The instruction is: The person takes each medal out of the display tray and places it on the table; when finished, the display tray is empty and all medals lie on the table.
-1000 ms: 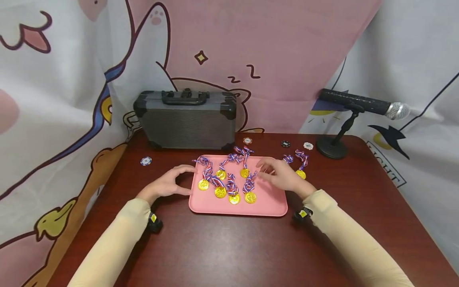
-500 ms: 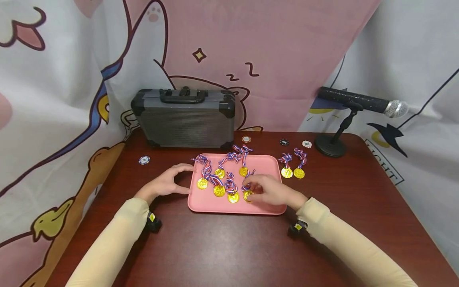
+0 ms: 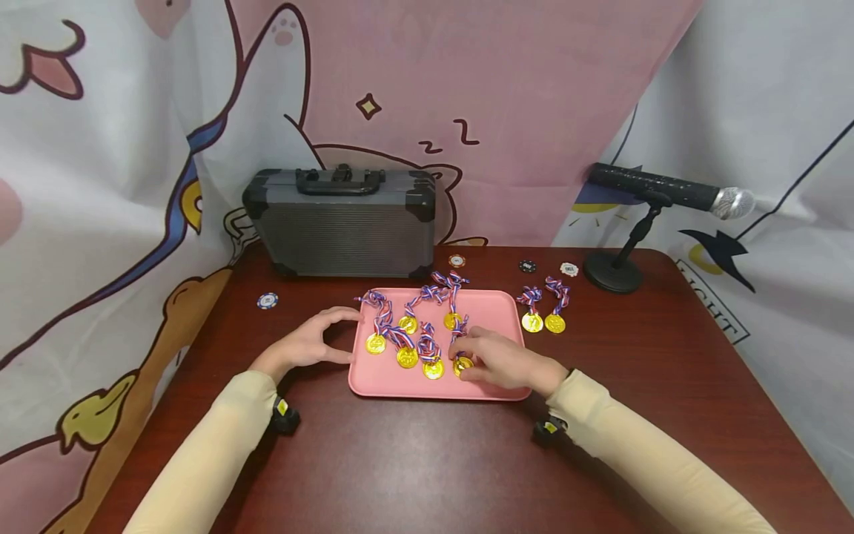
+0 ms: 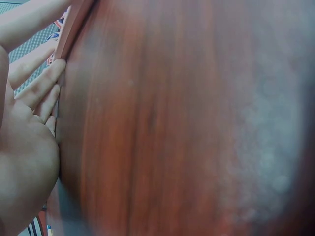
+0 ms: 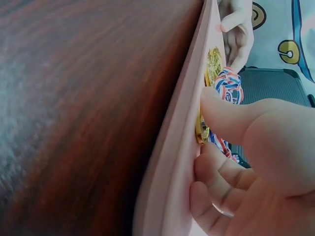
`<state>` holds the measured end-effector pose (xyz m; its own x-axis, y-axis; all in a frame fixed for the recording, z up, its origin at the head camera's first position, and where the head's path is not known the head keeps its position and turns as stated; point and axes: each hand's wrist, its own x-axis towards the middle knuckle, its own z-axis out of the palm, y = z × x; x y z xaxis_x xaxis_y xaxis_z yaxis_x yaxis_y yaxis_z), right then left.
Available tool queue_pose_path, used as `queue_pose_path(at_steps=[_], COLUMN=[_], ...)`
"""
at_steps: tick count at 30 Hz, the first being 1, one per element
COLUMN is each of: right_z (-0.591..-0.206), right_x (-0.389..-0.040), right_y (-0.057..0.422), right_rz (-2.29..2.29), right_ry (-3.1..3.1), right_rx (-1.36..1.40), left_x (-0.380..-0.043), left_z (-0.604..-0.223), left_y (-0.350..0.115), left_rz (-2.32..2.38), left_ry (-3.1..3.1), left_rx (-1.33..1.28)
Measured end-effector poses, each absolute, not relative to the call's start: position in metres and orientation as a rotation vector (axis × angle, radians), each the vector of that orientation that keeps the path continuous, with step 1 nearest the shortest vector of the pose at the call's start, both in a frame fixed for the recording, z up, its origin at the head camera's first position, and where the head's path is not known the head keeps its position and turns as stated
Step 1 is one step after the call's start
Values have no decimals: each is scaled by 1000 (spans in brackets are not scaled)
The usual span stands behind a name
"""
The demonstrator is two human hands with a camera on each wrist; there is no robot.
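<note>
A pink tray (image 3: pixel 400 387) on the table carries several gold medals with striped red, white and blue ribbons. My right hand (image 3: pixel 503 362) is over the tray's right side, thumb and fingertips around the rim of the front right medal (image 3: pixel 462 366). In the right wrist view, that medal (image 5: pixel 201 130) shows between thumb and fingers, its ribbon trailing behind. My left hand (image 3: pixel 303 343) rests at the tray's left edge, fingers and thumb spread apart, fingertips at the rim. In the left wrist view, its fairly straight fingers (image 4: pixel 42 88) lie against the tray's side.
Two more medals (image 3: pixel 543 322) lie on the table right of the tray. Behind stand a dark hard case (image 3: pixel 343 233) and a microphone (image 3: pixel 657 187) on a stand. Poker chips lie about, one blue and white chip (image 3: pixel 267 300) at left. A printed cloth hangs behind.
My right hand has moved left and toward me over the tray, down to the front right medal, uncovering the two medals on the table. The left hand stays at the tray's edge.
</note>
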<state>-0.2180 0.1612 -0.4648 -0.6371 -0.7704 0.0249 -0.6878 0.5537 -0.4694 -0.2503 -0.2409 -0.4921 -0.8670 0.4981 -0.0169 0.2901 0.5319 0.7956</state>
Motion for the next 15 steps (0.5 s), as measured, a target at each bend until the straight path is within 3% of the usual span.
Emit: queue_pose_path(at_steps=[8,15], right_z=[-460,-450], right_x=[-218,-232], right_y=[168,204], right_rz=[-726,-1039], right_ry=[2527,2489], right_rx=[-1160,-1058], left_x=[-250,-249], left_z=[-495,-493], left_y=[-242,-242], left_rz=[1249,1256], left_ry=[2526,2515], left_rx=[691,648])
